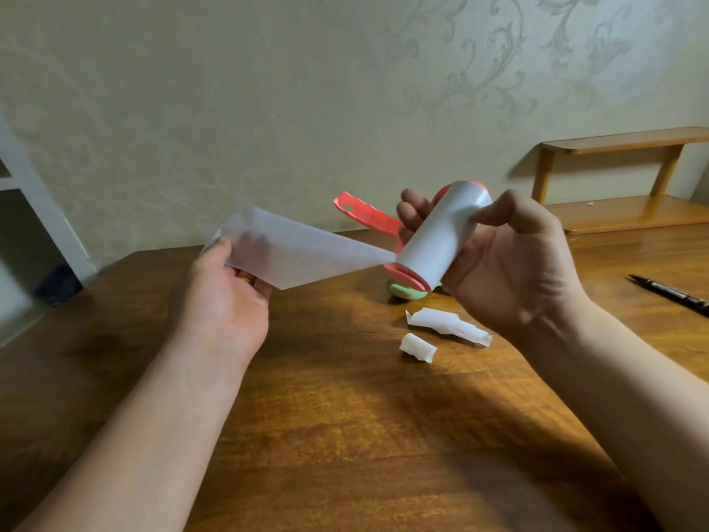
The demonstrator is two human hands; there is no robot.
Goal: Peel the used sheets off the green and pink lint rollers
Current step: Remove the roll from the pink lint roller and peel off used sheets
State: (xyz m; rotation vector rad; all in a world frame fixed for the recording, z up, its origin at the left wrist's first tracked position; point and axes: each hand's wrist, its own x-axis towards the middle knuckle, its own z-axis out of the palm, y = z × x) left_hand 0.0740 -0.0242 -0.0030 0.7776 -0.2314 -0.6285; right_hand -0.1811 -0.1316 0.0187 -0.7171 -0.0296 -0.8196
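My right hand (510,259) grips the pink lint roller (433,240) around its white roll, held above the table with its pink handle (368,216) pointing away to the left. A translucent white sheet (307,255) stretches from the roll's near end to my left hand (226,293), which pinches its far edge. Only a small part of the green lint roller (403,291) shows on the table, just under the pink roller's end cap. Two crumpled peeled sheets lie below: a long one (449,326) and a small one (418,347).
The wooden table (345,416) reaches to a patterned wall. A black pen (671,293) lies at the right edge. A low wooden shelf (621,174) stands at the back right. A white cabinet (23,209) is at the left.
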